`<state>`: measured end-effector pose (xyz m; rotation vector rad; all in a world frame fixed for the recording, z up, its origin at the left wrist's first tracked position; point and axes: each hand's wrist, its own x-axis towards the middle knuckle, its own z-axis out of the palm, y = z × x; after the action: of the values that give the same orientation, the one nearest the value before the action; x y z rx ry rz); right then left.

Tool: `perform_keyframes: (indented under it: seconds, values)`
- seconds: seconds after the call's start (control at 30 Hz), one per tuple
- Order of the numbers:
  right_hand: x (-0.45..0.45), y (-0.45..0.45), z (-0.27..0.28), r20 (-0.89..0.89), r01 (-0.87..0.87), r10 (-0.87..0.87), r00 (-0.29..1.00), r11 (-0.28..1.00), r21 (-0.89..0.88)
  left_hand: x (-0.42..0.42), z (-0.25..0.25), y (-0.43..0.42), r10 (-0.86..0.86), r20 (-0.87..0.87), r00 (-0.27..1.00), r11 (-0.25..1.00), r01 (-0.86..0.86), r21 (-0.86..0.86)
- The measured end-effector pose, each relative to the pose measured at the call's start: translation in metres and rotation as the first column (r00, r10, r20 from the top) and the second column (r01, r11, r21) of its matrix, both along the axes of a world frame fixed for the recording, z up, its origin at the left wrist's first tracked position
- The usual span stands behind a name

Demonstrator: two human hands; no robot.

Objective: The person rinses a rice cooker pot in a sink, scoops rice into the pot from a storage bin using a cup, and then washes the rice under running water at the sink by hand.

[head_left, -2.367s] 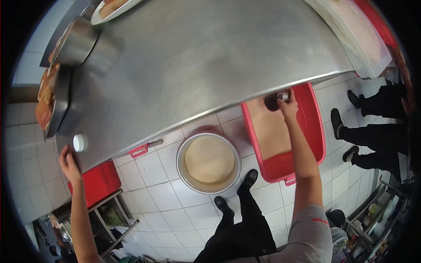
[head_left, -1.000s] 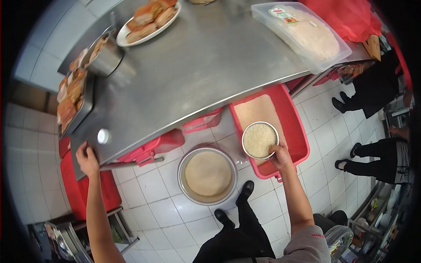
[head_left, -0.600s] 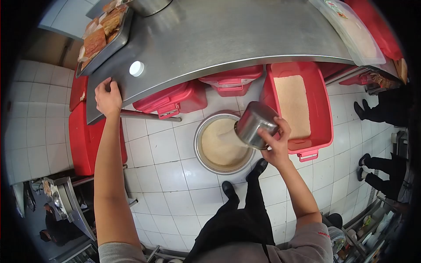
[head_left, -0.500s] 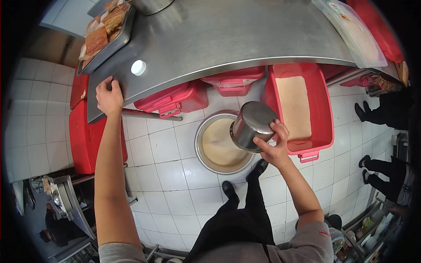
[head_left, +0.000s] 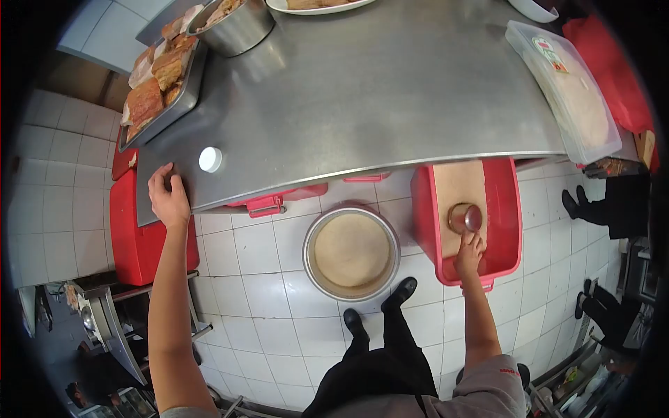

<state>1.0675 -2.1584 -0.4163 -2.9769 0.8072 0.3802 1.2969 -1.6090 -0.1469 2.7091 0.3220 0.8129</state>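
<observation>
My right hand (head_left: 469,254) reaches into the red bin (head_left: 502,230) and has its fingers round a metal cup (head_left: 465,218), which is over the pale grain (head_left: 453,182) inside. Left of the bin, a round metal pot (head_left: 394,258) stands on the floor with pale grain (head_left: 352,249) in it. My left hand (head_left: 169,197) rests on the corner of the steel table (head_left: 362,90) with its fingers apart and nothing in it. Beside that hand is a white round lid or cap (head_left: 210,159).
A tray of cooked meat (head_left: 160,76), a metal container (head_left: 240,31) and a plastic box (head_left: 578,97) stand on the table. Red bins (head_left: 150,230) are at the left and beneath the table. Other people's legs (head_left: 613,205) show at the right.
The cup, tilted over the pot with grain pouring out half a second ago, has moved right with my right hand into the red bin. My left hand stays at the table corner.
</observation>
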Motion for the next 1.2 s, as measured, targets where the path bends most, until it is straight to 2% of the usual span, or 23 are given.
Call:
perform_keyframes:
  seconds: [0.07,0.17,0.2,0.3,0.37,0.4,0.47,0.5,0.53,0.57,0.6,0.63,0.7,0.8,0.93,1.07,1.2]
  values:
    - [0.022,-0.01,-0.017,0.018,-0.022,0.019,1.0,0.983,0.183,0.003,-0.002,0.0,-0.026,0.021,0.999,0.999,0.027,-0.033]
    - [0.08,-0.014,-0.022,-0.323,-0.004,0.164,0.932,0.896,0.445,0.001,-0.002,0.004,-0.042,0.031,0.999,0.998,0.043,-0.036]
    - [0.1,-0.009,-0.024,-0.439,-0.009,0.206,0.874,0.912,0.41,0.002,-0.002,0.005,-0.043,0.034,0.998,0.998,0.044,-0.044]
    - [0.122,0.008,-0.006,-0.376,-0.226,0.254,0.891,0.967,0.119,0.003,-0.002,0.004,-0.054,0.06,0.997,0.996,0.059,-0.073]
    - [0.146,0.035,0.027,-0.001,-0.271,0.271,0.963,0.962,-0.039,0.002,0.0,0.001,-0.052,0.059,0.997,0.996,0.056,-0.064]
    - [0.158,0.059,0.064,0.014,-0.252,0.251,0.968,0.966,0.065,0.003,0.0,0.001,-0.056,0.069,0.996,0.996,0.06,-0.065]
    - [0.19,0.109,0.083,0.239,-0.366,0.288,0.927,0.83,0.421,0.002,0.0,0.001,-0.047,0.069,0.997,0.997,0.052,-0.064]
    - [0.194,0.14,0.043,0.533,-0.526,0.231,0.814,0.683,0.508,0.003,0.001,0.0,-0.045,0.076,0.996,0.996,0.05,-0.068]
    - [0.203,0.179,0.039,0.582,-0.696,0.467,0.666,0.671,0.257,0.002,0.002,-0.001,-0.043,0.069,0.997,0.998,0.046,-0.045]
    - [0.217,0.218,0.032,0.568,-0.733,0.514,0.643,0.627,0.264,0.002,0.005,-0.002,-0.033,0.062,0.998,0.999,0.035,-0.033]
    - [0.228,0.252,0.024,0.514,-0.693,0.483,0.709,0.61,0.384,0.001,0.006,-0.004,-0.026,0.058,0.998,0.999,0.027,-0.02]
    - [0.242,0.281,0.017,0.413,-0.579,0.407,0.815,0.611,0.54,0.002,0.008,-0.005,-0.024,0.055,0.998,1.0,0.024,-0.01]
    - [0.258,0.321,0.008,0.21,-0.326,0.256,0.944,0.608,0.724,0.002,0.008,-0.004,-0.015,0.039,0.999,1.0,0.016,-0.025]
    - [0.271,0.352,0.002,0.04,-0.075,0.074,0.996,0.558,0.826,-0.001,0.009,-0.004,0.004,0.009,1.0,1.0,-0.004,-0.015]
    - [0.278,0.373,0.001,-0.063,0.108,-0.117,0.991,0.425,0.899,-0.002,0.011,-0.007,0.012,-0.013,1.0,1.0,-0.012,-0.021]
    - [0.283,0.382,0.0,-0.183,0.235,-0.306,0.934,0.143,0.961,-0.002,0.013,-0.006,0.002,-0.001,1.0,1.0,-0.002,0.01]
    - [0.282,0.393,0.006,-0.341,0.255,-0.435,0.833,-0.245,0.935,-0.002,0.014,-0.007,-0.021,-0.026,0.999,1.0,0.021,0.004]
